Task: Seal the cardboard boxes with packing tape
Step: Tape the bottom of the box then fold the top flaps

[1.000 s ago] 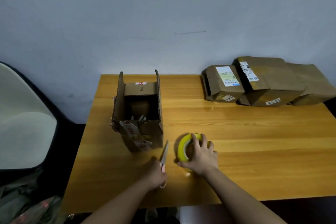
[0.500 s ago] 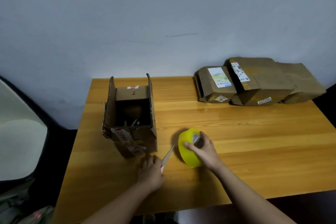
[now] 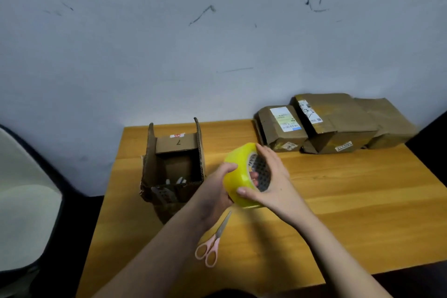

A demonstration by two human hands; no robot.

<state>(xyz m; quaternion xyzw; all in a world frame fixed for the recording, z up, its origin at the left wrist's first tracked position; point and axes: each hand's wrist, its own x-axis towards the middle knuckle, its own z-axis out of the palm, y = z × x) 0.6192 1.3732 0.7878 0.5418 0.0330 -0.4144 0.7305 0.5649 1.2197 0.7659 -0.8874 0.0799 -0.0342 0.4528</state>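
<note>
A yellow roll of packing tape (image 3: 238,174) is held up above the wooden table (image 3: 338,213) between both hands. My right hand (image 3: 271,181) wraps its right face, thumb across the front of the roll. My left hand (image 3: 217,191) grips its left side, thumb on top. An open cardboard box (image 3: 174,167) stands at the table's left with its flaps raised and some contents inside. Pink-handled scissors (image 3: 212,239) lie on the table below my hands, free of both.
Three closed cardboard packages (image 3: 336,123) with labels sit against the wall at the table's back right. A pale chair back (image 3: 24,201) stands to the left of the table. A scuffed wall rises behind.
My right hand lifted the tape roll off the table. My left hand let go of the scissors, which now lie on the table, and took hold of the roll's left side.
</note>
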